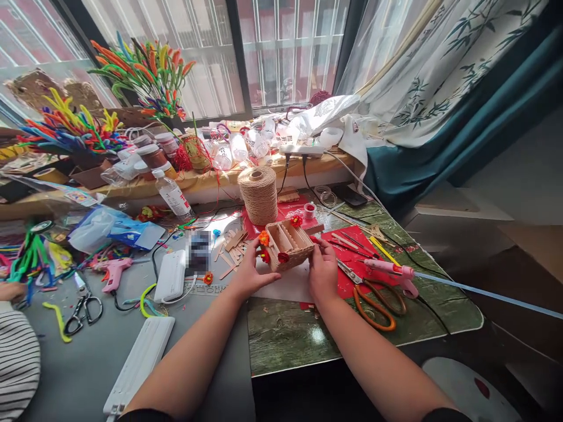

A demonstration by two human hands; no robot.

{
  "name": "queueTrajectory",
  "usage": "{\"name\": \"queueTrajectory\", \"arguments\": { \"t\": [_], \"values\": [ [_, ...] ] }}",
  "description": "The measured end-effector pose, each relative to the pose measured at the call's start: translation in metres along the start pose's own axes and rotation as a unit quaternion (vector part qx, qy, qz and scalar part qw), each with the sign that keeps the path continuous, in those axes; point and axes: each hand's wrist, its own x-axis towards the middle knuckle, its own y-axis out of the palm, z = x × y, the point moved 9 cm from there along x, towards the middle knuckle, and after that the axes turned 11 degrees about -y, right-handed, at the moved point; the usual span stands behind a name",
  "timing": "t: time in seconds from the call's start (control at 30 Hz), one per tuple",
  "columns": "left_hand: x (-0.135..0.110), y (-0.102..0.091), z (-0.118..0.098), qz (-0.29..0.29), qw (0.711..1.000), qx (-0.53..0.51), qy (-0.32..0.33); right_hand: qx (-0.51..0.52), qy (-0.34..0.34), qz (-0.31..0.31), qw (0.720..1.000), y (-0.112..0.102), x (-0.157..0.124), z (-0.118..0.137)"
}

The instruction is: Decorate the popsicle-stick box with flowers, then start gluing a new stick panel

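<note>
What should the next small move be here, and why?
Perhaps turn the compartmented wooden box slightly to check its orange flower and red flower: the left hand and right hand hold it from opposite sides, and these flowers sit at different edges.

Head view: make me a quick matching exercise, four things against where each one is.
Things:
1. wooden box
2. twine spool
3. orange-handled scissors
4. dark-handled scissors

Places:
A. upright, behind the box
B. on the grey table, near the striped sleeve
C. held by left hand and right hand
D. just right of the right hand

Pairs: 1-C, 2-A, 3-D, 4-B
</note>
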Motion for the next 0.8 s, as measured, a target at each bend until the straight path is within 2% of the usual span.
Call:
{"name": "queueTrajectory", "arguments": {
  "t": [0.13,0.3,0.43,0.5,0.57,0.7,0.8],
  "values": [
    [-0.001,0.005,-0.002,0.045,0.999,-0.013,0.016,0.011,0.007,-0.063,0.998,-0.016,0.008,-0.009],
    [0.001,0.005,-0.006,0.080,0.993,-0.090,-0.007,0.014,0.050,-0.078,0.996,-0.023,0.017,-0.019],
    [0.001,0.003,-0.011,0.056,0.997,-0.059,-0.008,0.030,0.079,-0.084,0.993,-0.025,0.018,-0.025],
    [0.001,-0.001,-0.014,0.042,0.998,-0.037,0.007,0.042,0.097,-0.070,0.992,-0.021,0.017,-0.030],
    [0.003,-0.004,-0.015,0.051,0.998,-0.026,0.011,0.045,0.120,-0.043,0.991,-0.014,0.016,-0.037],
    [0.006,-0.012,-0.010,0.114,0.993,-0.010,-0.011,0.013,0.148,0.006,0.989,-0.001,0.014,-0.051],
    [0.007,-0.015,0.001,0.169,0.983,0.034,-0.062,-0.028,0.125,0.037,0.991,0.004,0.015,-0.050]
  ]
}}
